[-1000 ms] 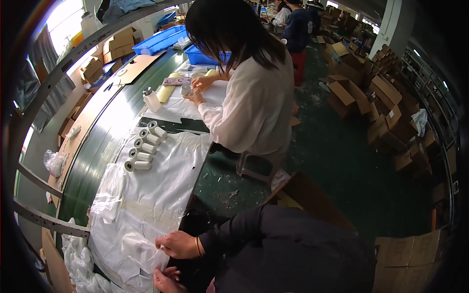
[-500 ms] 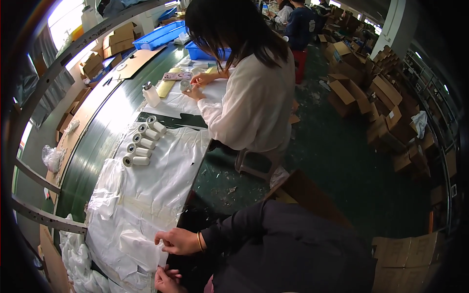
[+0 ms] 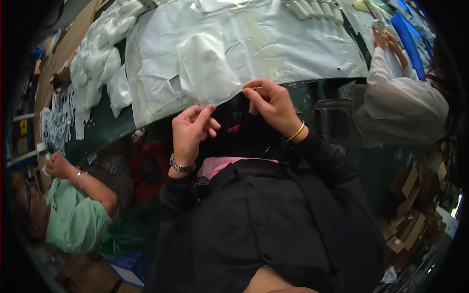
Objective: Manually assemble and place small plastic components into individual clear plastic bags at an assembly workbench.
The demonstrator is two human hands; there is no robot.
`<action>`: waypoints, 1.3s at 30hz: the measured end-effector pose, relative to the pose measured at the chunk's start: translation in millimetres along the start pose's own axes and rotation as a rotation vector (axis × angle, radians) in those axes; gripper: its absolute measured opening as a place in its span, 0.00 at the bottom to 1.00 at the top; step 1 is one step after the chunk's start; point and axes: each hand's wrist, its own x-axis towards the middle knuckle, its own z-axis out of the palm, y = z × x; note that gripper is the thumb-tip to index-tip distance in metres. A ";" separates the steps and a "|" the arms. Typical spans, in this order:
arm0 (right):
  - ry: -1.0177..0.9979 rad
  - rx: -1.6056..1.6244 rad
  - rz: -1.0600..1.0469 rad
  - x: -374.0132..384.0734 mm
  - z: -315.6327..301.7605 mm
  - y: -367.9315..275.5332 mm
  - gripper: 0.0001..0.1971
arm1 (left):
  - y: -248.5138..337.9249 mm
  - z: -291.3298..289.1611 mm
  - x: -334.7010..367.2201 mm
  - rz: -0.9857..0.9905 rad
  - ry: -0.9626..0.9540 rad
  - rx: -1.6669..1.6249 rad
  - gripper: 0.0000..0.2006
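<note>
A translucent white plastic bag [image 3: 202, 73] lies on the sheet-covered table, its near end drawn over the front edge. A faint round shape shows through its upper part; I cannot tell what it is. My left hand [image 3: 189, 131] is closed, with thumb and finger pinching the bag's near left corner. My right hand [image 3: 274, 105] pinches the near right corner in the same way. Farther off, at the back right of the sheet, several white cylindrical parts [image 3: 312, 10] stand in a row.
A heap of white plastic bags [image 3: 100, 58] lies on the left. Beside it hang printed strips [image 3: 61, 119]. A co-worker in green [image 3: 78, 215] sits at the left, and another in white [image 3: 400, 107] works at the right by a blue bin [image 3: 409, 44]. Cardboard boxes [image 3: 410, 210] fill the lower right.
The view has swung left and down, so my torso and both arms now show fully. My hands stay at the bag's near edge; the left one now shows clearly pinching its corner.
</note>
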 end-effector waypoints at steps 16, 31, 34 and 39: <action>0.012 -0.117 0.172 1.1 2.5 -3.6 0.10 | 4.3 -10.8 -8.3 -0.019 -0.089 0.025 0.13; -0.056 -0.603 -0.684 21.3 41.3 -22.8 0.06 | 1.5 -13.6 4.4 0.045 0.006 -0.093 0.13; -0.117 -0.587 -0.636 27.9 50.6 -17.0 0.07 | 1.4 -15.2 3.2 0.057 0.003 -0.107 0.13; -0.170 -0.588 -0.544 36.1 56.5 -15.1 0.06 | 0.6 -16.5 7.1 0.090 -0.014 -0.098 0.14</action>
